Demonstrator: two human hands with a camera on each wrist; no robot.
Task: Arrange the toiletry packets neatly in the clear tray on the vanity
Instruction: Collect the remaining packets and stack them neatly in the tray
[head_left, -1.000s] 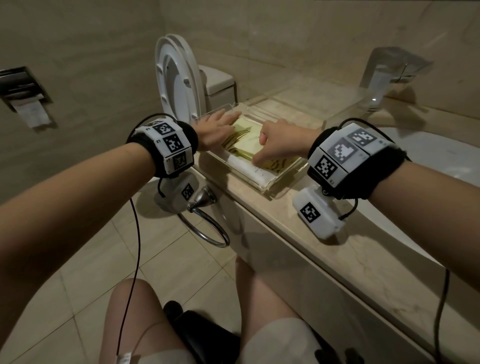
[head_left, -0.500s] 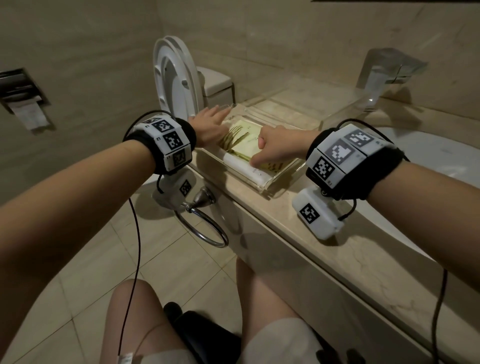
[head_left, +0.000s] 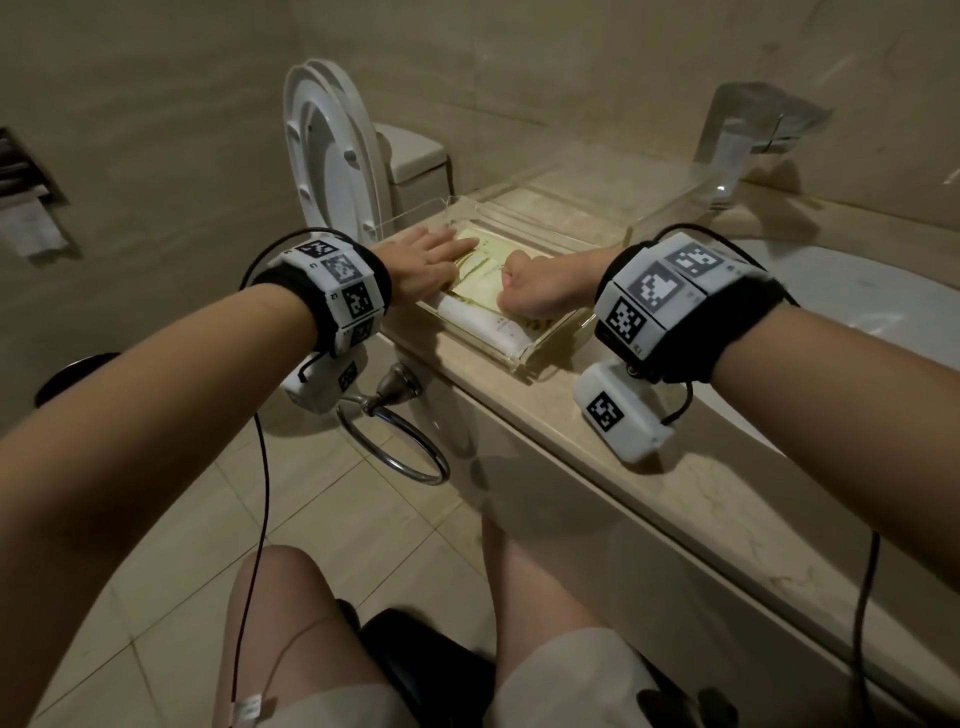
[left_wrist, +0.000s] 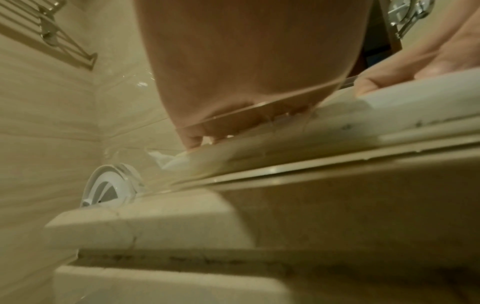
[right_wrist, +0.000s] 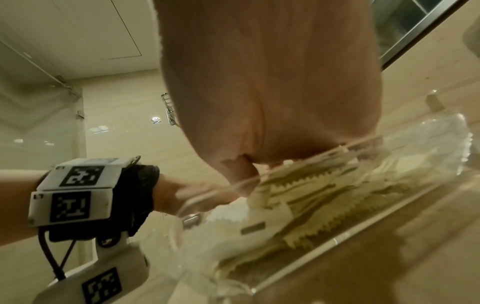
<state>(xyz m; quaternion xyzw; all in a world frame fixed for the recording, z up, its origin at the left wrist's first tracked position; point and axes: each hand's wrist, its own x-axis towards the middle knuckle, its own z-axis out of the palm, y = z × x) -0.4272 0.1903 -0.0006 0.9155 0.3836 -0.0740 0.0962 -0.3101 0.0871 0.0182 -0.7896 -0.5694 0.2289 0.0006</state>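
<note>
The clear tray (head_left: 519, 358) sits on the vanity's left end and holds a stack of yellow-green packets (head_left: 480, 280) with zigzag edges. A white tube (head_left: 470, 318) lies along its near wall. My left hand (head_left: 436, 257) lies flat over the tray's left rim, its straight fingers pressing on the packets. My right hand (head_left: 524, 291) is curled into a fist on the stack. In the right wrist view its thumb (right_wrist: 241, 174) dips behind the tray wall (right_wrist: 337, 236) against the packets (right_wrist: 324, 195). Its other fingertips are hidden.
A toilet with its lid raised (head_left: 332, 150) stands just left of the vanity. A second clear tray (head_left: 597, 208) sits behind the first. The faucet (head_left: 748, 135) and white basin (head_left: 857, 306) are to the right. A towel ring (head_left: 395, 441) hangs below the counter edge.
My right hand has gone from pressing fingers to a curled fist and has drawn slightly toward the tray's near side. My left hand stays flat on the packets.
</note>
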